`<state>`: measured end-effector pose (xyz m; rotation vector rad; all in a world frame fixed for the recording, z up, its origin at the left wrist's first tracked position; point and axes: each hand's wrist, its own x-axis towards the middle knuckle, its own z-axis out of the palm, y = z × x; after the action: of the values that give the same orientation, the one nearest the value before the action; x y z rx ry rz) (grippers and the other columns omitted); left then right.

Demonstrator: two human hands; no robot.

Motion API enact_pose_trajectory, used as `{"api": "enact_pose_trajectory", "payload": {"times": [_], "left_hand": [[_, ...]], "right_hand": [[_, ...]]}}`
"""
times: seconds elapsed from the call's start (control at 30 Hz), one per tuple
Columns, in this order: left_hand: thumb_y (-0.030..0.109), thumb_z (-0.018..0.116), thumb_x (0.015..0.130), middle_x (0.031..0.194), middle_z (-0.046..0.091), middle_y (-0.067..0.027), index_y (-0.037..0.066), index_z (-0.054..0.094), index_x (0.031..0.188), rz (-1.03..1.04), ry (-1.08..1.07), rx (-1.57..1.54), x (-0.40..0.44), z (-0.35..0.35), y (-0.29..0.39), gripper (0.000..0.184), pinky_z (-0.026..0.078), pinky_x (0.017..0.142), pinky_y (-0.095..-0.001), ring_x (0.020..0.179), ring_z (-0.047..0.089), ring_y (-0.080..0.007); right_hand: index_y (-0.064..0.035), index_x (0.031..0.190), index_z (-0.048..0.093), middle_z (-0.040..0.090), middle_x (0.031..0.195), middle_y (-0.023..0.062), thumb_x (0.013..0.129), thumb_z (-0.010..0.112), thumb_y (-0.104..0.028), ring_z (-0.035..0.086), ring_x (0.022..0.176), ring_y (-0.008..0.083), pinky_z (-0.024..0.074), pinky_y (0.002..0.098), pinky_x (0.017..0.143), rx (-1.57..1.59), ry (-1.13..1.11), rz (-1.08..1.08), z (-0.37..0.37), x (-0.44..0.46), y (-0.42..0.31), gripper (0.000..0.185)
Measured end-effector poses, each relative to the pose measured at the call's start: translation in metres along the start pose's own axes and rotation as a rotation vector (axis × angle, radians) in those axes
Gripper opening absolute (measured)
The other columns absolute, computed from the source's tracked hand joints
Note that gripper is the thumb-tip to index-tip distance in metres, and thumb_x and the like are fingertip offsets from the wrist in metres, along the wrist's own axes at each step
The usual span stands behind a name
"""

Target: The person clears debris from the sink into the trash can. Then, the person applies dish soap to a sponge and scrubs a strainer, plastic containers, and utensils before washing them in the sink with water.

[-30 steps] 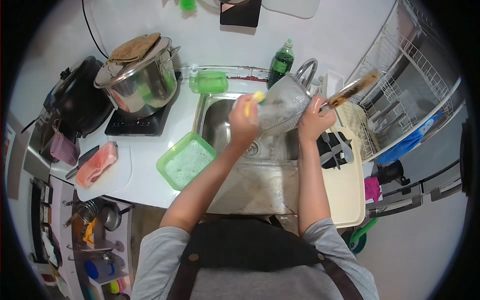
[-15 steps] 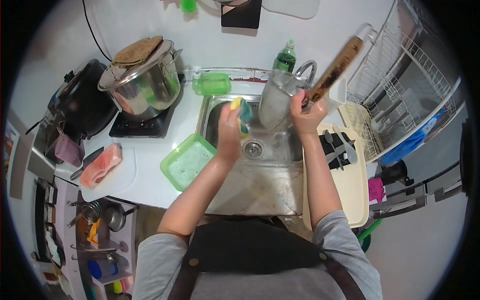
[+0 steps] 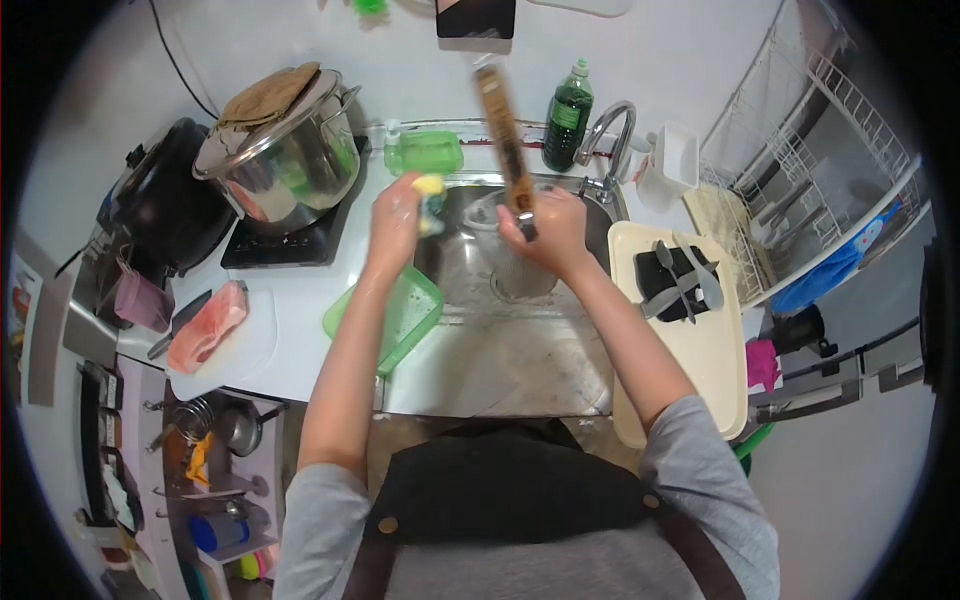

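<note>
My right hand (image 3: 556, 232) is closed around the lower end of a wooden handle (image 3: 505, 140) with a wire loop at its tip. The handle belongs to what looks like a deep mesh strainer (image 3: 525, 275), blurred, its grey basket hanging down inside the steel sink (image 3: 465, 290). My left hand (image 3: 393, 218) grips a yellow and green sponge (image 3: 430, 203) over the sink's left edge, with suds on the fingers. Below my left forearm, a green basin (image 3: 415, 320) with soapy water sits on the counter, partly hidden.
Behind the sink stand a dish soap bottle (image 3: 568, 118), the faucet (image 3: 618, 135) and a green soap container (image 3: 425, 152). To the right, a cream tray (image 3: 680, 380) carries cutlery. At left are a steel pot (image 3: 285, 160) and raw meat (image 3: 208, 328) beside a knife.
The strainer has swung left and down into the sink, its handle now nearly upright. My left hand and the sponge have moved left, away from the sink's middle.
</note>
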<state>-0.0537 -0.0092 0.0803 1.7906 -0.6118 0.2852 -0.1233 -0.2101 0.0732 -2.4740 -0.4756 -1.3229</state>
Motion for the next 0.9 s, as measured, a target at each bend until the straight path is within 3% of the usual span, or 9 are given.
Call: {"api": "enact_pose_trajectory", "payload": {"times": [0.07, 0.17, 0.2, 0.43, 0.57, 0.6, 0.7, 0.8, 0.9], "left_hand": [[0.019, 0.039, 0.083, 0.073, 0.057, -0.0180, -0.002, 0.057, 0.091, 0.015, -0.109, 0.314, -0.026, -0.030, -0.001, 0.029, 0.042, 0.067, -0.0358, 0.069, 0.056, -0.0261], [0.010, 0.046, 0.078, 0.071, 0.057, -0.0184, 0.000, 0.059, 0.090, -0.334, -0.398, 0.328, -0.069, -0.058, -0.002, 0.020, 0.044, 0.071, -0.0369, 0.067, 0.057, -0.0300], [0.007, 0.049, 0.077, 0.069, 0.057, -0.0184, 0.002, 0.059, 0.089, -0.447, -0.408, 0.319, -0.084, -0.061, -0.003, 0.017, 0.044, 0.074, -0.0374, 0.065, 0.057, -0.0312], [0.005, 0.053, 0.075, 0.115, 0.050, -0.0254, 0.010, 0.046, 0.122, -0.216, -0.750, 0.712, -0.117, -0.058, -0.045, 0.048, 0.032, 0.098, -0.0459, 0.111, 0.041, -0.0434], [0.001, 0.050, 0.074, 0.121, 0.044, -0.0299, 0.014, 0.040, 0.128, -0.102, -0.989, 0.832, -0.117, -0.063, -0.105, 0.057, 0.029, 0.100, -0.0493, 0.119, 0.032, -0.0467], [0.000, 0.050, 0.074, 0.123, 0.042, -0.0309, 0.014, 0.039, 0.130, -0.067, -1.049, 0.844, -0.116, -0.061, -0.115, 0.059, 0.029, 0.099, -0.0499, 0.121, 0.030, -0.0471], [-0.002, 0.048, 0.073, 0.126, 0.040, -0.0291, 0.011, 0.039, 0.129, -0.320, -0.907, 0.910, -0.103, -0.047, -0.061, 0.059, 0.025, 0.102, -0.0511, 0.121, 0.030, -0.0461], [0.001, 0.051, 0.076, 0.097, 0.057, -0.0264, 0.005, 0.052, 0.115, -0.221, -0.681, 0.665, -0.085, -0.056, -0.051, 0.039, 0.043, 0.082, -0.0449, 0.094, 0.054, -0.0397], [0.017, 0.059, 0.080, 0.071, 0.059, -0.0242, -0.001, 0.061, 0.091, -0.170, -0.424, 0.559, -0.072, -0.059, -0.029, 0.021, 0.046, 0.060, -0.0395, 0.068, 0.059, -0.0387]], "right_hand": [[-0.0078, 0.056, 0.058, 0.054, 0.053, 0.0082, 0.073, 0.063, -0.037, 0.052, 0.051, 0.0255, 0.0414, 0.0341, 0.058, -0.140, -0.187, -0.095, 0.021, -0.017, 0.025, 0.034], [-0.0087, 0.055, 0.052, 0.051, 0.055, 0.0067, 0.073, 0.067, -0.035, 0.050, 0.057, 0.0243, 0.0399, 0.0333, 0.059, -0.025, -0.315, -0.264, 0.059, -0.061, 0.066, 0.035], [-0.0103, 0.062, 0.057, 0.055, 0.062, 0.0043, 0.075, 0.062, -0.043, 0.052, 0.067, 0.0209, 0.0390, 0.0324, 0.068, -0.132, -0.580, -0.268, 0.067, -0.076, 0.077, 0.036], [-0.0103, 0.088, 0.061, 0.059, 0.083, 0.0026, 0.065, 0.056, -0.061, 0.052, 0.091, 0.0178, 0.0362, 0.0331, 0.085, -0.260, -1.058, -0.250, 0.100, -0.149, 0.100, 0.056], [-0.0103, 0.092, 0.061, 0.056, 0.101, 0.0076, 0.069, 0.067, -0.025, 0.049, 0.104, 0.0252, 0.0378, 0.0354, 0.090, -0.343, -0.810, -0.153, 0.068, -0.138, 0.082, 0.028], [-0.0070, 0.092, 0.060, 0.054, 0.106, 0.0126, 0.066, 0.061, -0.008, 0.047, 0.107, 0.0285, 0.0389, 0.0389, 0.089, -0.227, -0.804, 0.011, 0.055, -0.127, 0.078, 0.026], [-0.0070, 0.096, 0.059, 0.057, 0.102, 0.0116, 0.071, 0.063, -0.011, 0.053, 0.101, 0.0295, 0.0458, 0.0407, 0.080, -0.362, -0.587, 0.354, 0.003, -0.102, 0.089, 0.026], [-0.0020, 0.090, 0.061, 0.060, 0.092, 0.0181, 0.076, 0.056, -0.006, 0.061, 0.084, 0.0316, 0.0496, 0.0424, 0.070, -0.705, -0.517, 0.845, -0.072, -0.102, 0.109, 0.016], [0.0010, 0.096, 0.055, 0.060, 0.094, 0.0209, 0.075, 0.057, -0.009, 0.058, 0.092, 0.0367, 0.0477, 0.0458, 0.076, -0.623, -0.672, 1.052, -0.124, -0.137, 0.135, 0.023]]}}
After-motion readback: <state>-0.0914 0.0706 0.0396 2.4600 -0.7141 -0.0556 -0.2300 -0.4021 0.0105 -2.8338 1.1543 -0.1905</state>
